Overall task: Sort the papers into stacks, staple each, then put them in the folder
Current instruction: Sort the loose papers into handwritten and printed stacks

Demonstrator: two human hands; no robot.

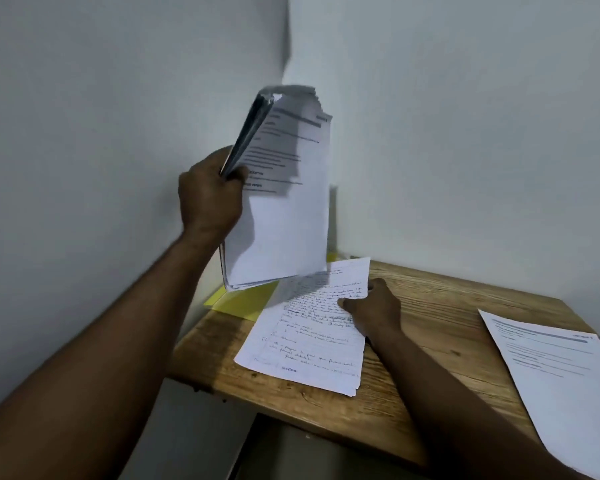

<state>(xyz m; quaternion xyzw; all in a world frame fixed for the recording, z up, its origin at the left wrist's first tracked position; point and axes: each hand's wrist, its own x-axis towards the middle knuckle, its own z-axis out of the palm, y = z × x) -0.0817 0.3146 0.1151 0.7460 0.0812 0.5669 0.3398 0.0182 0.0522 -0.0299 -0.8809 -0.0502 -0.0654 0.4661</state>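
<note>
– Two piles down?
– Yes. Nearest me, at the right of the table (430,306), lies a printed pile (561,372). Further in, my right hand (373,308) rests on the handwritten pile (302,341), gripping nothing that I can see.
– And the folder?
– At the far left corner, the folder (238,301) meets the handwritten pile's edge; whether it lies beside or under it, I cannot tell. Above it, near the wall, my left hand (210,192) clutches the bundle (284,209) upright by one side.
– Risks?
– I judge the bundle may spill, since the sheets splay at the top and only one edge is gripped. The printed pile seems to overhang the table; my right forearm could knock it off.
</note>
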